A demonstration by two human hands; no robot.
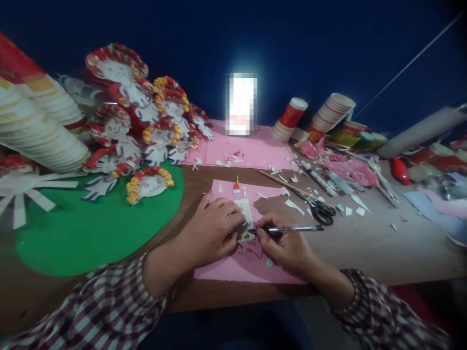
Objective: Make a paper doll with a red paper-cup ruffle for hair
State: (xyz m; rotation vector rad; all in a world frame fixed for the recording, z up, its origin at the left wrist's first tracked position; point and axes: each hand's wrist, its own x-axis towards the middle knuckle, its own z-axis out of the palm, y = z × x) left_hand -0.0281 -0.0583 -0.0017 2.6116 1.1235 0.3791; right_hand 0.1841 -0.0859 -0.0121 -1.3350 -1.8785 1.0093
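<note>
My right hand is closed round a black pen. The pen's tip points left, at a small white piece of paper with brownish marks near its lower edge. My left hand lies over the left side of that piece, fingers bent and pressing down on it. Whether it pinches the edge is hard to make out. Both rest on a pink sheet with dark drawn lines below the white piece. A small red and yellow paper piece lies just beyond my fingers.
Paper-doll cutouts and a green oval sheet are at left, beside leaning stacked paper cups. Black-handled scissors, a thin stick and white scraps lie at right. More cups and a bright blurred-out rectangle stand behind.
</note>
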